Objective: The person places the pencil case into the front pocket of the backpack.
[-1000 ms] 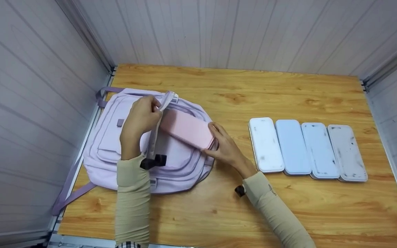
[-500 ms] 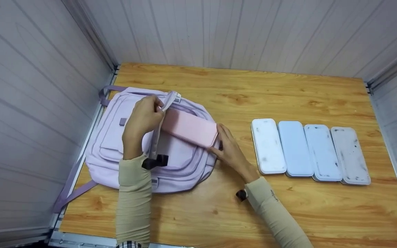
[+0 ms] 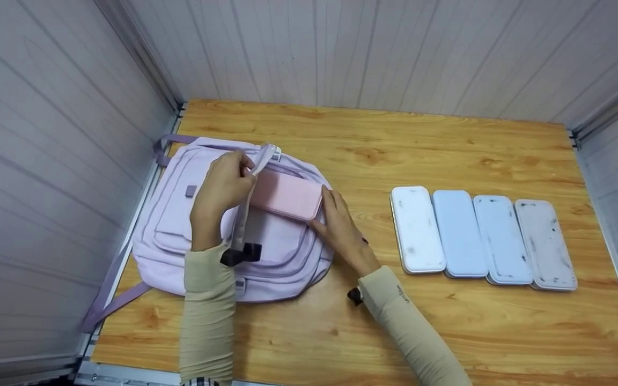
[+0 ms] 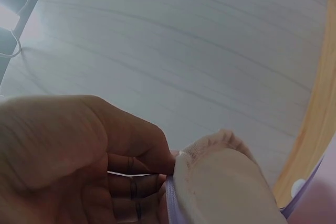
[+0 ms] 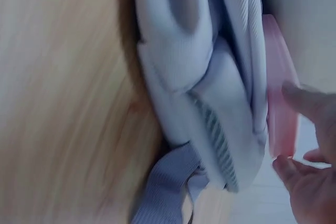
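A lilac backpack (image 3: 274,281) lies on the table at the left, its front compartment unzipped. My left hand (image 3: 223,185) pinches the zippered edge of the opening flap (image 3: 242,214) and holds it up. In the left wrist view, the thumb and fingers of that left hand (image 4: 126,145) grip the flap's edge, its pale lining showing. A pink pencil case (image 3: 290,195) lies slanted into the opening, its far end hidden behind the flap. My right hand (image 3: 341,228) holds the outer end of the case, thumb at one corner and fingers at the other, as in the right wrist view.
Several similar flat cases stand side by side on the right: a white one (image 3: 418,230), a blue one (image 3: 459,233), a lighter blue one (image 3: 501,238) and a greyish one (image 3: 544,244). Pale panel walls (image 3: 341,53) border the wooden table (image 3: 373,145).
The right hand has moved left with the pink case, which has gone deeper under the flap. My left hand keeps its grip on the flap nearly in place.
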The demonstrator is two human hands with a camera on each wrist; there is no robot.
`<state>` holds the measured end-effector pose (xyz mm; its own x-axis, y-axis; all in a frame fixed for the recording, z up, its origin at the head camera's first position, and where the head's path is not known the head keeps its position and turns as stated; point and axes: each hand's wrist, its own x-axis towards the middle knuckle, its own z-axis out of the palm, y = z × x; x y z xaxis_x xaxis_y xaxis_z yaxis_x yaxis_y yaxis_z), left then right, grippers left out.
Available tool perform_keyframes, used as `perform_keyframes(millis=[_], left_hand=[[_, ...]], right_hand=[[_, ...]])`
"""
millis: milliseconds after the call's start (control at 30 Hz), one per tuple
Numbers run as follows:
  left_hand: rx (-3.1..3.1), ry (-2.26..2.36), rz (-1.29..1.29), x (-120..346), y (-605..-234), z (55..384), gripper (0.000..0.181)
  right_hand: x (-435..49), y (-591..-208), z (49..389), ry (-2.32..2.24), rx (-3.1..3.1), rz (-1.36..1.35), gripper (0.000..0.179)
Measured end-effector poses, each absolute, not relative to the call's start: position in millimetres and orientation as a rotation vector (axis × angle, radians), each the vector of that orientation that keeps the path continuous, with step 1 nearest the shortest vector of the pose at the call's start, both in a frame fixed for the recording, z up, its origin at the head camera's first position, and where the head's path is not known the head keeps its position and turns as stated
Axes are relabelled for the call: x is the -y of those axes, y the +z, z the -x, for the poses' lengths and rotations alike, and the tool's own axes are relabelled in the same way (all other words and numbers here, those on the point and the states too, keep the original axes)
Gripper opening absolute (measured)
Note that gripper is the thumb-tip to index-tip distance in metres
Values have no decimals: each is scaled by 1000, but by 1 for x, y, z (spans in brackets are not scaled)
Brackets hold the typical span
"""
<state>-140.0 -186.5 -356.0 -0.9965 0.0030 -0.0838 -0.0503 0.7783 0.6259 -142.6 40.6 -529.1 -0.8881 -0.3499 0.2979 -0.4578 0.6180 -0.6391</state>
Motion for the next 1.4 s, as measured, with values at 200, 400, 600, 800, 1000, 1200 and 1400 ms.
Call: perform_keyframes(millis=[200, 400, 600, 800, 1000, 1200, 1400], left_hand=[[-2893, 1018, 31, 187, -358, 140, 26], [-2886, 1022, 35, 187, -359, 139, 25], [-2899, 1018, 30, 187, -359, 139, 26], [-2907, 1024, 28, 186, -358, 138, 25], [-2908, 1019, 26, 185, -356, 137, 25], [-2919, 1010, 6, 186, -356, 137, 24], [-2931, 1003, 8, 187, -355, 136, 25]], right_hand=[[-27, -527, 139, 1210, 2641, -630, 71], [-18, -526, 137, 1542, 2622, -620, 69], [-8, -524, 138, 1942, 2596, -574, 65], [1, -523, 142, 2375, 2464, -378, 67], [12, -525, 146, 2635, 2283, -265, 71], [22, -527, 149, 2844, 2080, -140, 73], [29, -528, 149, 2992, 1927, -58, 75]])
